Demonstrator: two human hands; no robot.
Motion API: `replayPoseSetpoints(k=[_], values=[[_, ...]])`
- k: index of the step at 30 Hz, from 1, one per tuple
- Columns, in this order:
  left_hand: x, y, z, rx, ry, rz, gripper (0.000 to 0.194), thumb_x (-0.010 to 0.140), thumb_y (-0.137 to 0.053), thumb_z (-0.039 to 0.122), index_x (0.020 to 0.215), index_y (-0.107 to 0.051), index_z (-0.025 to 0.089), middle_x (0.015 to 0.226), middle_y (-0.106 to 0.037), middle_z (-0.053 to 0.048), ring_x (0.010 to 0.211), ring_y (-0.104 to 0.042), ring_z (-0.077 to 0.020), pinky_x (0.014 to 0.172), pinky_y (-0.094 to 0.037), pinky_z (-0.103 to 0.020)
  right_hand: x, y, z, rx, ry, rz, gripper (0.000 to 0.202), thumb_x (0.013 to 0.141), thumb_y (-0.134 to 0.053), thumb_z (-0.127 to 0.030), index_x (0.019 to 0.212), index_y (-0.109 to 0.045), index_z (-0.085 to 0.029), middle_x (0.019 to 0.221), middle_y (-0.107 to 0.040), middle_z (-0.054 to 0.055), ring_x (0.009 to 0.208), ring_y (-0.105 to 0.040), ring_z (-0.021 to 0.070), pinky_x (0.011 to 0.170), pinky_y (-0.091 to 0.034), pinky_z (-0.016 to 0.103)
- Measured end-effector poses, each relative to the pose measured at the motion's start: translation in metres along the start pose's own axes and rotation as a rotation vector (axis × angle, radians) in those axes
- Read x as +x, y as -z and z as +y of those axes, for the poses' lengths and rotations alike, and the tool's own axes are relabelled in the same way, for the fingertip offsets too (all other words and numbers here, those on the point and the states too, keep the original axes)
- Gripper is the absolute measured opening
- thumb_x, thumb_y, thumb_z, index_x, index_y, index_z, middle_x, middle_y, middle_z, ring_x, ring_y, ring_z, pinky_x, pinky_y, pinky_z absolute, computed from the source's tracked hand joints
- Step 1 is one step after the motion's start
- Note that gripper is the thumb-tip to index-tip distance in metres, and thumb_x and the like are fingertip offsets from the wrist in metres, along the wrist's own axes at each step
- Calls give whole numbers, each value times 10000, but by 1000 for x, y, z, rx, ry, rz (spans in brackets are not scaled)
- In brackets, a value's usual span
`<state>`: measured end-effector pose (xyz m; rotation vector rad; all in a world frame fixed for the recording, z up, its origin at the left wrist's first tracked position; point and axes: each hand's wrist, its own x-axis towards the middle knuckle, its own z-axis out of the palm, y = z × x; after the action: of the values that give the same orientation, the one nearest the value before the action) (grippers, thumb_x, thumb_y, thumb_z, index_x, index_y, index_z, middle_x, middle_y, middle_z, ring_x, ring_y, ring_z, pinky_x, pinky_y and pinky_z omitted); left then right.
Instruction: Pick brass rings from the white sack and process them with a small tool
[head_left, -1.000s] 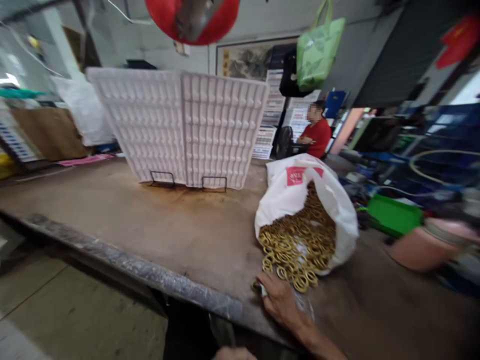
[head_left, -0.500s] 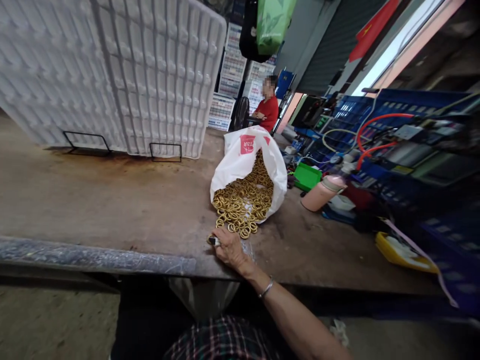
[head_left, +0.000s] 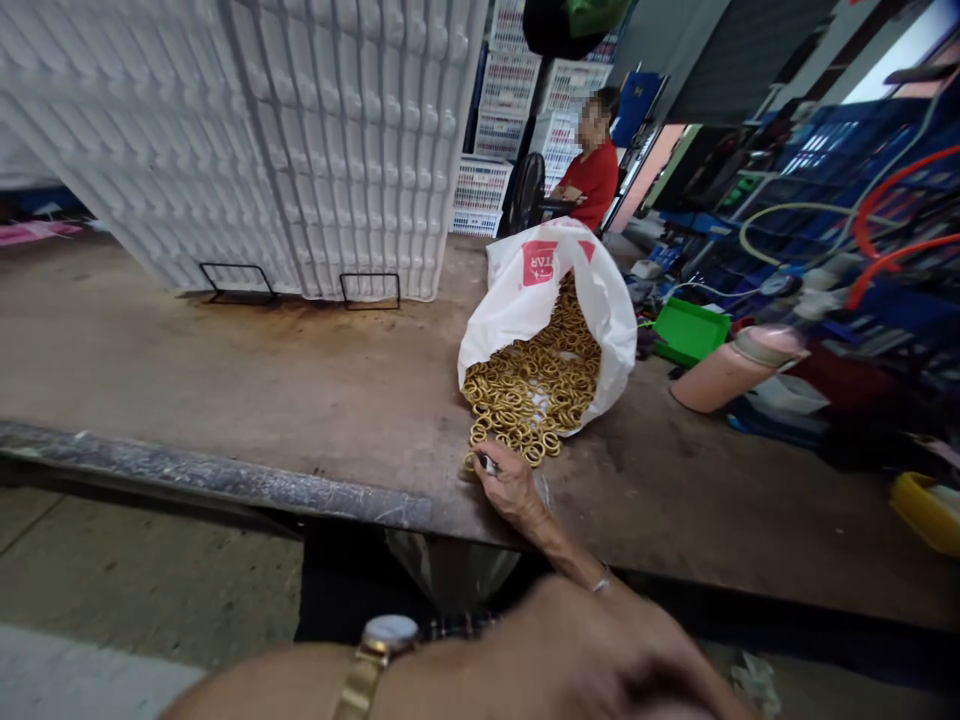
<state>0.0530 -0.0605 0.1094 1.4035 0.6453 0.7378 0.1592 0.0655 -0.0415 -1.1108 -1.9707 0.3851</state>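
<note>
Golden rings (head_left: 525, 385): heaped inside the mouth of the white bag (head_left: 499, 310) and spilling onto the table (head_left: 360, 385) toward the front edge.
Right hand (head_left: 514, 490): reaches in from the lower right, palm down, at the near-left side of the spill; thumb and fingers are bent together, gripping a small black-and-white item (head_left: 487, 464), with a ring (head_left: 470, 462) just by the fingertips. A bracelet (head_left: 601, 578) is at the wrist.
Left hand (head_left: 630, 650): crosses low in the foreground from the left, in front of the right forearm; too blurred to tell whether open or closed. A gold wristwatch (head_left: 375, 655) is worn on this arm.
Change: half a second ago the left hand was out of view; now it and its forearm span the bottom. The right hand remains beside the rings.
Table edge: a worn grey strip (head_left: 225, 478) runs along the front left; the right hand works just inside the edge.
Room: brown tabletop extends left of the bag and forward of the white ribbed panels (head_left: 352, 150) with their black wire stands (head_left: 370, 291). Another stretch lies right of the bag, before the pink bottle (head_left: 731, 372) and green tray (head_left: 690, 332).
Background: a person in red (head_left: 598, 180) sits beyond the bag, arms folded.
</note>
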Motion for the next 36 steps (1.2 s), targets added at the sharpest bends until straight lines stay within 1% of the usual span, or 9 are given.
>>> replayPoseSetpoints(k=[1,4,6,8,12,16,20,29,36], values=[[6,11,-8,20,19,52,157,792,-492,262,819,-624,182,710,-621,-18,638,-560,-130,576,-418,-240,-2,2,-1,35,-19,10,126,789,-489,-206,836,-605,-191,788,-642,41,749,-592,155,696,-455,255],[12,45,-46,71,185,544,168,780,-487,310,756,-563,161,587,-517,22,517,-482,-99,480,-385,-211,-6,9,-10,123,-98,-5,148,804,-480,-233,845,-615,-188,798,-649,37,753,-600,147,692,-463,252],[7,60,-72,-35,302,736,242,763,-503,393,832,-522,162,573,-493,43,463,-460,-88,426,-373,-199,-7,12,-17,161,-150,-16,156,805,-473,-229,844,-617,-185,795,-650,33,755,-600,142,694,-462,250],[3,66,-88,-109,306,837,348,739,-528,451,931,-488,163,603,-510,45,461,-472,-90,412,-382,-196,-7,12,-25,186,-174,-15,156,802,-470,-216,838,-618,-180,793,-651,32,760,-599,139,703,-460,251],[7,62,-97,-188,272,803,439,715,-562,498,976,-475,156,628,-532,36,467,-482,-86,417,-390,-190,-9,10,-36,213,-153,-46,159,808,-473,-223,844,-622,-178,781,-641,39,740,-586,138,680,-454,245],[18,58,-99,-204,272,748,380,729,-557,492,878,-503,147,607,-520,36,451,-456,-69,415,-369,-179,-14,8,-41,228,-133,-82,157,812,-485,-247,860,-622,-187,787,-635,38,741,-577,136,680,-446,239],[19,60,-103,-193,285,785,329,737,-554,478,777,-510,155,566,-492,52,426,-428,-58,421,-343,-177,-16,7,-43,268,-173,-88,184,828,-455,-263,861,-618,-185,776,-634,28,710,-572,123,658,-435,221],[10,65,-104,307,83,862,159,772,-528,317,739,-603,181,606,-573,6,573,-519,-123,571,-401,-224,-6,10,-53,349,-383,-276,266,838,-415,-327,673,-554,-171,559,-485,-41,540,-445,86,522,-350,191],[8,66,-96,-26,257,756,282,747,-552,437,765,-545,156,554,-502,35,440,-441,-77,438,-370,-192,1,8,-53,469,-467,-284,200,788,-460,-291,663,-564,-174,558,-507,-51,554,-455,84,536,-358,186]])
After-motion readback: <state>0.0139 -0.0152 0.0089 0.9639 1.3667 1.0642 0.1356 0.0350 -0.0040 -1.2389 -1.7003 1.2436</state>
